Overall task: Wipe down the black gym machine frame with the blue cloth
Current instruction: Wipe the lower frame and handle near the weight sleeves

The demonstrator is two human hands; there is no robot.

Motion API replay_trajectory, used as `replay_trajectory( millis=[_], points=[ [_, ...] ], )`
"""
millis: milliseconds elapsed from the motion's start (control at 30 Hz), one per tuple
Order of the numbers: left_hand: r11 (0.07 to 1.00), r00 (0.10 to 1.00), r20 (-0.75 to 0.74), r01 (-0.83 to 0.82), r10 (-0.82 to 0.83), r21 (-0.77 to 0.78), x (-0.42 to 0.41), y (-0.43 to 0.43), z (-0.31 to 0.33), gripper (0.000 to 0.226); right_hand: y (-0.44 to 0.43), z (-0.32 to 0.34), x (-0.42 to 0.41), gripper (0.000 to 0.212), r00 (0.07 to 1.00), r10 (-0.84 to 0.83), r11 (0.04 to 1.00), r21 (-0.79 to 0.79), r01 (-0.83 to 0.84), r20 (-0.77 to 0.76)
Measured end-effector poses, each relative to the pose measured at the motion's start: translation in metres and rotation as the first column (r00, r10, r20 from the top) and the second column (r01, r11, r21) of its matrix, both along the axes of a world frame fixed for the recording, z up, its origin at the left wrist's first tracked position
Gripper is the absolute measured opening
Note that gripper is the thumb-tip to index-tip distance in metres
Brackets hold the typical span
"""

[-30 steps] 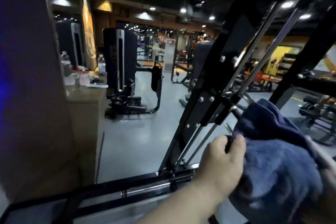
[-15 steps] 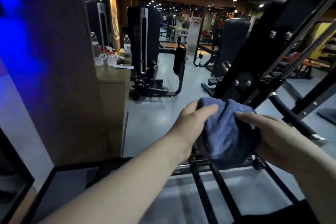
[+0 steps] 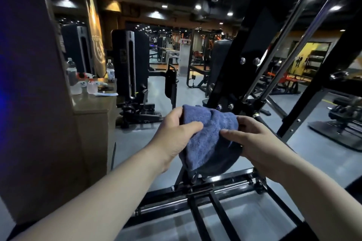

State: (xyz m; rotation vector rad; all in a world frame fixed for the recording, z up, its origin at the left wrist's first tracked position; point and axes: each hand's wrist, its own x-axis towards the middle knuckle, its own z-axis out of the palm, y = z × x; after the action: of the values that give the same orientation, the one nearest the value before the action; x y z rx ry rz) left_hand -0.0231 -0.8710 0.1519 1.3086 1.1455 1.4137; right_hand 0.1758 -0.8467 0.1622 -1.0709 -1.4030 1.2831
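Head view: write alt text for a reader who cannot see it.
The left hand and right hand grip a bunched blue cloth in front of the slanted black gym machine frame. To the left stands a counter with water bottles; other machines fill the gym behind.

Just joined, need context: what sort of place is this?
A gym, most likely: weight-stack machines on the grey floor, orange benches farther back, and a black machine frame right behind the blue cloth.
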Motion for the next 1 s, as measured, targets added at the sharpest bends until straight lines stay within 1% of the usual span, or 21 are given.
replay_trajectory(
  millis=[100, 167, 233, 300, 333, 367, 433, 500, 533, 567, 667, 733, 767, 800, 833, 867, 900, 933, 967, 1000],
  points=[
    [0.999, 0.998, -0.037, -0.050, 0.050, -0.002, 0.001, 0.009, 0.002, 0.020, 0.017, 0.004, 0.001, 0.040, 0.999, -0.012, 1.000, 0.026, 0.011, 0.043],
    [0.993, 0.990, -0.080, -0.114, 0.114, 0.008, -0.002, 0.016, 0.004, 0.016, 0.028, 0.005, -0.005, 0.042, 0.990, -0.028, 0.995, 0.102, 0.014, 0.138],
    [0.987, 0.978, -0.132, -0.163, 0.162, 0.000, -0.002, 0.019, 0.006, 0.013, 0.038, 0.002, -0.006, 0.051, 0.978, -0.058, 0.988, 0.152, 0.028, 0.200],
    [0.984, 0.972, -0.154, -0.180, 0.175, -0.015, 0.001, 0.019, 0.010, 0.012, 0.040, 0.001, -0.002, 0.058, 0.980, -0.058, 0.991, 0.133, 0.033, 0.191],
    [0.983, 0.972, -0.157, -0.180, 0.175, -0.021, 0.003, 0.020, 0.013, 0.012, 0.041, 0.003, 0.001, 0.059, 0.983, -0.024, 0.993, 0.118, 0.003, 0.182],
    [0.983, 0.972, -0.161, -0.179, 0.172, -0.027, 0.005, 0.021, 0.016, 0.012, 0.042, 0.006, 0.005, 0.055, 0.984, 0.015, 0.994, 0.102, -0.033, 0.180],
    [0.983, 0.973, -0.155, -0.181, 0.173, -0.041, 0.009, 0.026, 0.021, 0.013, 0.044, 0.013, 0.010, 0.037, 0.979, 0.071, 0.991, 0.097, -0.091, 0.191],
    [0.979, 0.973, -0.127, -0.198, 0.192, -0.041, 0.010, 0.031, 0.025, 0.018, 0.051, 0.016, 0.009, 0.019, 0.978, 0.068, 0.989, 0.115, -0.092, 0.197],
    [0.978, 0.973, -0.113, -0.208, 0.204, -0.026, 0.010, 0.035, 0.028, 0.019, 0.055, 0.017, 0.007, 0.014, 0.977, 0.057, 0.988, 0.128, -0.084, 0.204],
    [0.975, 0.970, -0.104, -0.221, 0.220, 0.003, 0.010, 0.039, 0.031, 0.020, 0.060, 0.021, 0.006, 0.013, 0.975, 0.056, 0.985, 0.147, -0.090, 0.216],
    [0.949, 0.940, -0.137, -0.301, 0.311, 0.095, 0.010, 0.056, 0.046, 0.024, 0.076, 0.040, 0.002, 0.017, 0.933, 0.052, 0.962, 0.232, -0.142, 0.356],
    [0.930, 0.924, -0.140, -0.338, 0.357, 0.143, 0.013, 0.067, 0.062, 0.025, 0.095, 0.060, 0.004, 0.025, 0.889, -0.020, 0.918, 0.361, -0.164, 0.457],
    [0.918, 0.916, -0.120, -0.360, 0.382, 0.168, 0.015, 0.071, 0.071, 0.027, 0.106, 0.073, 0.006, 0.028, 0.850, -0.109, 0.868, 0.466, -0.172, 0.515],
    [0.899, 0.905, -0.095, -0.391, 0.414, 0.195, 0.018, 0.074, 0.082, 0.030, 0.120, 0.091, 0.010, 0.028, 0.779, -0.252, 0.780, 0.597, -0.187, 0.574],
    [0.874, 0.887, -0.077, -0.430, 0.456, 0.227, 0.021, 0.076, 0.093, 0.033, 0.134, 0.111, 0.015, 0.031, 0.668, -0.434, 0.658, 0.719, -0.224, 0.604],
    [0.845, 0.866, -0.052, -0.471, 0.498, 0.253, 0.023, 0.077, 0.104, 0.038, 0.147, 0.132, 0.020, 0.038, 0.514, -0.623, 0.525, 0.802, -0.284, 0.590],
    [0.819, 0.847, -0.024, -0.506, 0.531, 0.270, 0.024, 0.080, 0.114, 0.042, 0.158, 0.153, 0.025, 0.047, 0.362, -0.773, 0.405, 0.844, -0.352, 0.521],
    [0.801, 0.835, 0.002, -0.528, 0.550, 0.282, 0.025, 0.081, 0.123, 0.043, 0.168, 0.172, 0.029, 0.054, 0.247, -0.866, 0.311, 0.855, -0.415, 0.434],
    [0.791, 0.830, 0.030, -0.542, 0.558, 0.285, 0.025, 0.083, 0.130, 0.041, 0.174, 0.187, 0.032, 0.057, 0.170, -0.916, 0.249, 0.847, -0.470, 0.363],
    [0.788, 0.830, 0.054, -0.546, 0.556, 0.284, 0.023, 0.086, 0.135, 0.038, 0.176, 0.197, 0.034, 0.055, 0.115, -0.938, 0.231, 0.835, -0.500, 0.328]
  ],
)
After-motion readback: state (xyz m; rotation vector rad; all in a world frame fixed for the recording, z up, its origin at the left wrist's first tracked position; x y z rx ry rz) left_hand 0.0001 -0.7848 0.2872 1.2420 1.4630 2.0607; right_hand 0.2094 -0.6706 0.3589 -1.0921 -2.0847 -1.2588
